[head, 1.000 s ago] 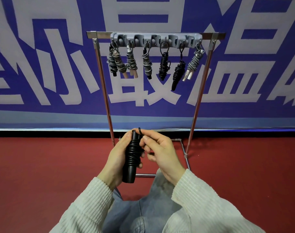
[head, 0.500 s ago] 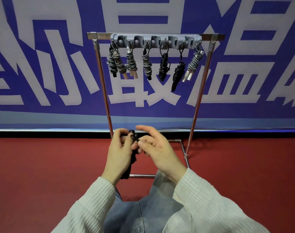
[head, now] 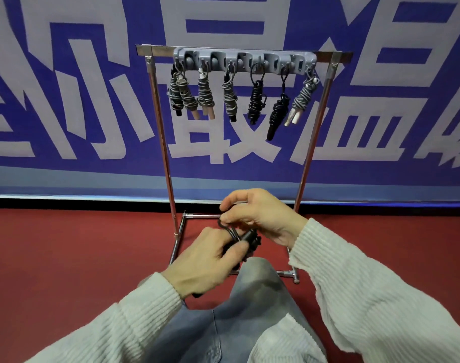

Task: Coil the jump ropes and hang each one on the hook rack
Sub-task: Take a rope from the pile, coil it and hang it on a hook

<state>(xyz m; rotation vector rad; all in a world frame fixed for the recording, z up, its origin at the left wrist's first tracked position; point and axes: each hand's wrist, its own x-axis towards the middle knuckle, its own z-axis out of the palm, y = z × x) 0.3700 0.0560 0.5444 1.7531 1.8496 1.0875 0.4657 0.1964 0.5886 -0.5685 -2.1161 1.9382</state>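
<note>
Head view: left hand grips one black coiled jump rope, right hand pinches its loop; seven hang on the hook rack.

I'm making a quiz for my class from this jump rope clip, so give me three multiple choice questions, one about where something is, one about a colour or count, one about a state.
1. Where is the hook rack?
A. Lying on the floor
B. On the top bar of the metal stand
C. On the person's lap

2. What colour is the rope in the hands?
A. Black
B. White
C. Red

3. What is the left hand doing?
A. Resting flat on the floor
B. Reaching to the rack
C. Gripping the coiled rope

Answers: 1 B, the grey rack sits along the stand's top bar. 2 A, handle and cord are black. 3 C, its fingers curl round the bundle while the right hand pinches the cord loop.
</note>
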